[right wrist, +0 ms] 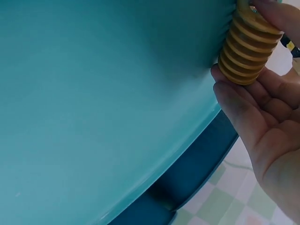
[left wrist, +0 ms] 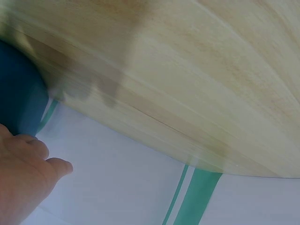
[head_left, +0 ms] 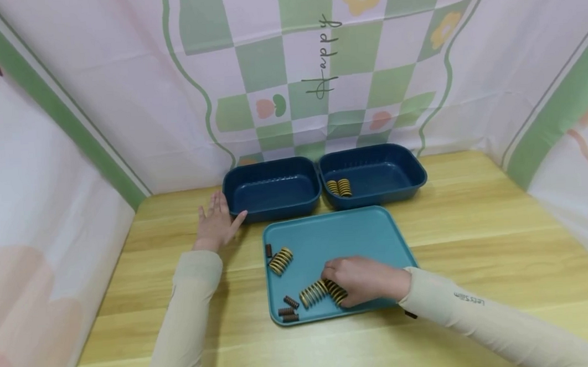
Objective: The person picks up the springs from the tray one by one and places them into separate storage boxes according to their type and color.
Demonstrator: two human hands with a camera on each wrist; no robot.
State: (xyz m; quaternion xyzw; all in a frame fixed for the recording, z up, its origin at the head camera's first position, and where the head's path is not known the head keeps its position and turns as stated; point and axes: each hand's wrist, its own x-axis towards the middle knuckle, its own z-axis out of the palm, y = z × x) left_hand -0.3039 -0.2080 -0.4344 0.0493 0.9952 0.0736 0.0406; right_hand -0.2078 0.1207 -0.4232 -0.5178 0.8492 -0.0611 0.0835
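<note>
My right hand (head_left: 366, 279) grips a yellow coil spring (right wrist: 248, 47) between thumb and fingers, low over the front of the teal tray (head_left: 336, 234). Touching or very near that spring is another yellow spring (head_left: 313, 294) on the tray. A third yellow spring (head_left: 281, 260) lies by the tray's left side. My left hand (head_left: 215, 223) has its fingers spread along the left end of the left blue bin (head_left: 273, 212), thumb at its front edge; it holds nothing.
Several small dark springs (head_left: 291, 301) lie at the tray's front left corner, and one small dark spring (head_left: 269, 251) by its left edge. The right blue bin (head_left: 394, 192) holds two yellow springs (head_left: 344, 187). A patterned cloth (head_left: 357, 64) hangs behind the wooden table (head_left: 476, 224).
</note>
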